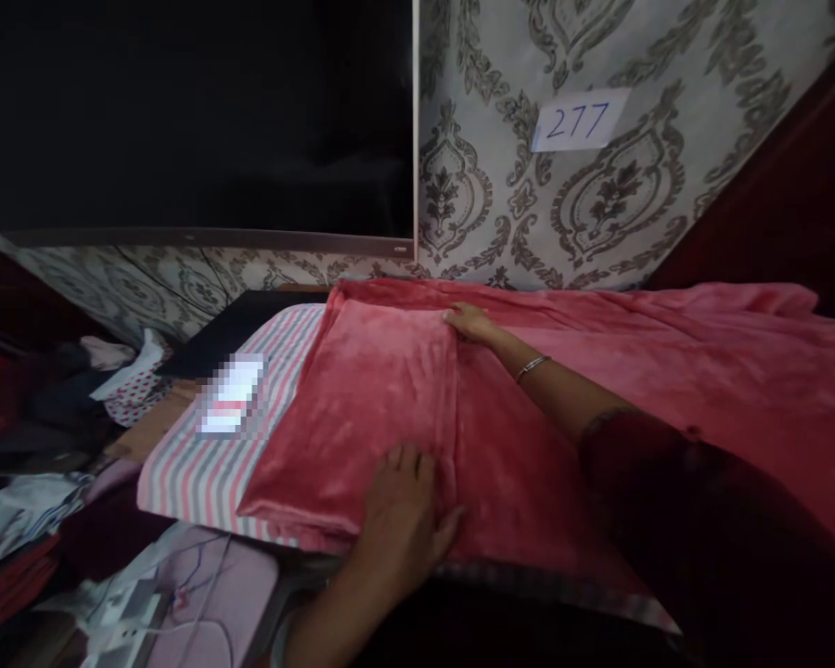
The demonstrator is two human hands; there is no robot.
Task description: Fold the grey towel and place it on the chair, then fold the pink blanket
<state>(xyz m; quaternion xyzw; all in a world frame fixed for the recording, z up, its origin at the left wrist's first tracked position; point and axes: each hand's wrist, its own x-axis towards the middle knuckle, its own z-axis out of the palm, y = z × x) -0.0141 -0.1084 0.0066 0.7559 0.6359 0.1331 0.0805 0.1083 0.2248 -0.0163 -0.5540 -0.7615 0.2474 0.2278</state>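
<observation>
The hands lay flat and open on the blanket's fold, the left hand at its near end, the right hand at its far end, the fold running away from the person over the bed.

A bed covered with a pink, white and grey striped sheet carries everything here. Spread directly on it is a soft, plush red-pink fleece blanket, folded over on the left so a straight edge runs from near to far, and reaching away to the right across most of the bed. On the bare striped part at the left lies a small flat rectangular item, blurred beyond telling
</observation>
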